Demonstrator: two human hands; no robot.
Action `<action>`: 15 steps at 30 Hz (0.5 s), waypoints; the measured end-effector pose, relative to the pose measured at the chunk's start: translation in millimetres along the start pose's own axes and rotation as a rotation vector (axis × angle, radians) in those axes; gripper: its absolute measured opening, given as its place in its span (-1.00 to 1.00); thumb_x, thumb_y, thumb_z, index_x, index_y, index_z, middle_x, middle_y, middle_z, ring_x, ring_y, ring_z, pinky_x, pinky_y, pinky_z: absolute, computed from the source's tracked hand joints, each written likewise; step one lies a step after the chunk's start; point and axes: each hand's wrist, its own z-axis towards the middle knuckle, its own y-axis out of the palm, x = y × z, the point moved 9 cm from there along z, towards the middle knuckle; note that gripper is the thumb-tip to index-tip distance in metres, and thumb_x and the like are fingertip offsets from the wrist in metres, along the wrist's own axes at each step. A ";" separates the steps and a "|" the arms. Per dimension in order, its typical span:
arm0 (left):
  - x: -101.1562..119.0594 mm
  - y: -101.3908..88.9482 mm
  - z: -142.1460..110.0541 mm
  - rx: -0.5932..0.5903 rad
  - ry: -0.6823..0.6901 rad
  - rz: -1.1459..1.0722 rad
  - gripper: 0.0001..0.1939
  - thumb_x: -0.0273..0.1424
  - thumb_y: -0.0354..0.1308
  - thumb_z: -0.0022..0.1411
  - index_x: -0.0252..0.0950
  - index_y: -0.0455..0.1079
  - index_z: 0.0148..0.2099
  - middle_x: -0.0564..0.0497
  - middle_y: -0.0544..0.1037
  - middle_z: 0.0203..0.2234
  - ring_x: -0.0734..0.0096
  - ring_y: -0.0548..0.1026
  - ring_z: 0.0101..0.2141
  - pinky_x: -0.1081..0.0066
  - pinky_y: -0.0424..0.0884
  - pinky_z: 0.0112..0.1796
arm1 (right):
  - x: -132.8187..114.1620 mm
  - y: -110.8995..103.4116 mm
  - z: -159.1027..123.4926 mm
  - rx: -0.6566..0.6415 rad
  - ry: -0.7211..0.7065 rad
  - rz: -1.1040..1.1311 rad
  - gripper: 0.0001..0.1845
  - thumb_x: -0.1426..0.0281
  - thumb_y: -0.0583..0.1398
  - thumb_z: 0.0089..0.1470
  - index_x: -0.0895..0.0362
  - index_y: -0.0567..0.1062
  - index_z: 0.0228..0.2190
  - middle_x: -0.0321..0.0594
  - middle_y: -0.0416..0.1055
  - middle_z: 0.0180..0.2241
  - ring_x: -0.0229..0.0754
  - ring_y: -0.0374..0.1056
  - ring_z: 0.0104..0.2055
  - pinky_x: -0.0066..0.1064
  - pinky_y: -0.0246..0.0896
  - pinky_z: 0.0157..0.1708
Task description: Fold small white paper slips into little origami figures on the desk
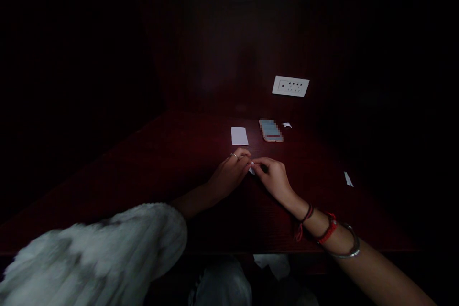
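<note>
My left hand (pixel 231 172), with a ring on one finger, and my right hand (pixel 274 177) meet over the dark red table. Between their fingertips is a small piece of white paper (pixel 252 170), pinched from both sides and partly covered by the fingers. Just beyond my left hand a white rectangular sheet of paper (pixel 239 136) lies flat. To the right of that sheet rests a phone (pixel 271 131), its screen lit and blurred out.
A white wall socket (pixel 290 86) sits above the table's back edge. Paper scraps lie behind the phone (pixel 287 125) and at the right (pixel 348 179). Something white (pixel 273 264) shows below the front edge of the table (pixel 143 167).
</note>
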 end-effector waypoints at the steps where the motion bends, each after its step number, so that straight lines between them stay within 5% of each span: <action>1: 0.3 -0.2 -0.1 -0.001 -0.003 0.005 -0.90 -0.51 -0.13 0.16 -0.32 0.17 -0.26 0.00 0.20 -0.20 0.46 0.29 -0.25 0.42 0.27 -0.20 | -0.8 0.3 0.0 -0.003 -0.008 -0.015 -0.82 0.44 0.06 -0.06 0.14 0.46 -0.42 -0.22 0.43 -0.42 -0.25 0.31 -0.39 -0.46 0.13 -0.35; 15: 3.1 -5.4 1.0 0.028 -0.006 0.012 -0.88 -0.53 -0.12 0.14 -0.31 0.18 -0.26 0.00 0.22 -0.22 0.46 0.31 -0.26 0.43 0.28 -0.22 | -6.9 1.6 -0.4 -0.032 -0.030 -0.087 -0.85 0.44 0.06 -0.03 0.14 0.43 -0.42 -0.23 0.41 -0.41 -0.23 0.28 -0.37 -0.44 0.08 -0.33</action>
